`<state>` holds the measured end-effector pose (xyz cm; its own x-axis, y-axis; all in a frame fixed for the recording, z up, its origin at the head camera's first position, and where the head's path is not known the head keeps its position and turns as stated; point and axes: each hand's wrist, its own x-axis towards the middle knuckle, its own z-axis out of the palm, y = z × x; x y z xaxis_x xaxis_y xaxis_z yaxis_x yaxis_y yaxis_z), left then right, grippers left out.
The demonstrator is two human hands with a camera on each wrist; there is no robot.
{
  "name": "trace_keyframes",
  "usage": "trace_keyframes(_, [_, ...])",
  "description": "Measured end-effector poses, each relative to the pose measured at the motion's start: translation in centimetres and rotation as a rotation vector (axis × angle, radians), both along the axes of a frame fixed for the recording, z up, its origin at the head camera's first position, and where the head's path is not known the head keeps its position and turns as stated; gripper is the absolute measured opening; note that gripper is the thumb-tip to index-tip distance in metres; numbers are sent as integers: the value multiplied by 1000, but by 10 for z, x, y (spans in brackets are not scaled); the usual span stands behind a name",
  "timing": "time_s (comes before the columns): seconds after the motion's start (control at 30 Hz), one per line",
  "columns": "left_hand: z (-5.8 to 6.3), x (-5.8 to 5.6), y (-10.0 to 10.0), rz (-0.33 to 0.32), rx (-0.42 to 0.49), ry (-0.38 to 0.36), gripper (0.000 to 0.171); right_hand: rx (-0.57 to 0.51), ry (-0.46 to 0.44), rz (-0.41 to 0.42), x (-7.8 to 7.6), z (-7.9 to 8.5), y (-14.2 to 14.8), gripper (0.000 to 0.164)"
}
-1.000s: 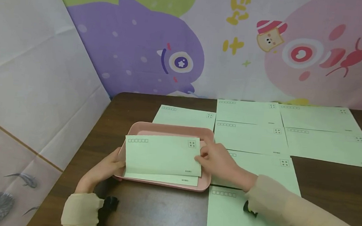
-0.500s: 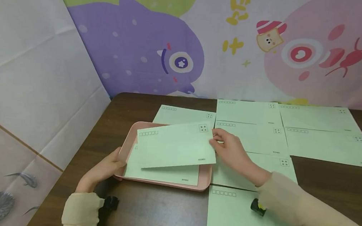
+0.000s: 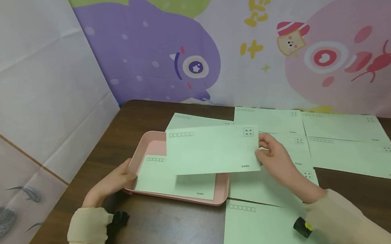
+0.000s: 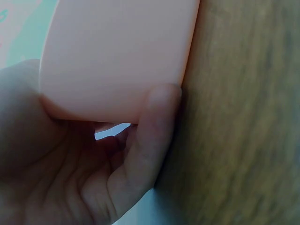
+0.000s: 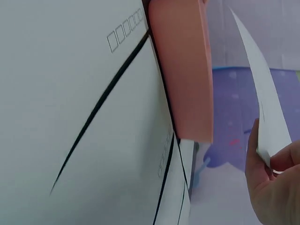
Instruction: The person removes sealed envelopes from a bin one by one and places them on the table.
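Note:
My right hand (image 3: 277,158) pinches a pale green envelope (image 3: 212,148) by its right edge, raised and slightly tilted over the tray's right part. Seen from the right wrist, the envelope (image 5: 269,98) bends a little above the thumb and fingers. At the tray's left end, my left hand (image 3: 113,180) grips the pink tray (image 3: 155,137); the left wrist view has the thumb and fingers around the tray's end (image 4: 117,56). Inside the tray lies another envelope (image 3: 155,176), partly covered by the raised one.
Several envelopes lie in rows on the dark wooden table (image 3: 172,228), right of the tray, including a near one (image 3: 269,233) and a far right one (image 3: 356,155). One more envelope (image 3: 199,120) lies behind the tray. A cartoon-printed cloth (image 3: 248,76) hangs behind the table.
My right hand has lifted the envelope out of the tray and carried it up and to the right, uncovering the one beneath. The left hand and tray have stayed put.

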<state>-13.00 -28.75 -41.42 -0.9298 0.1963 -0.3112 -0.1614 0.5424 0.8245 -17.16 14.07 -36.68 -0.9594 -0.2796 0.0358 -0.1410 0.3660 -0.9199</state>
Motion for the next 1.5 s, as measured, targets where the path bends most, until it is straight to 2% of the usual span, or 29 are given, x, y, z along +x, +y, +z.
trace_keyframes(0.13, [0,0,0,-1,5,2,46,7,-36,-22,3,4,21,47])
trace_keyframes(0.3, [-1,1,0,4,9,6,46,81,-90,-37,8,5,48,50])
trace_keyframes(0.53, [-2,4,0,2,8,12,46,167,-69,-71,16,-5,86,48])
trace_keyframes(0.67, [-2,4,0,-5,22,21,45,156,-44,-101,20,-13,106,46])
trace_keyframes(0.87, [-2,3,-1,-8,23,34,42,196,-74,-198,22,-28,142,49])
trace_keyframes(0.93, [-2,3,-2,-8,20,32,42,247,-57,-267,19,-42,157,52])
trace_keyframes(0.97, [-2,3,-2,-9,19,32,43,239,-56,-295,19,-47,163,53])
trace_keyframes(1.0, [-1,3,-2,-9,18,33,43,228,-56,-323,19,-51,169,54])
trace_keyframes(1.1, [0,3,-3,-10,14,38,44,285,-25,-430,22,-61,179,49])
trace_keyframes(1.17, [0,3,-3,-11,7,44,44,263,-37,-454,27,-58,182,45])
trace_keyframes(1.27, [1,4,-3,-11,-8,43,45,305,-33,-485,31,-60,190,40])
trace_keyframes(1.4, [1,4,-3,-10,-12,38,47,341,-7,-515,30,-73,208,37])
trace_keyframes(1.5, [1,4,-2,-9,-9,41,47,346,-15,-541,26,-85,222,40])
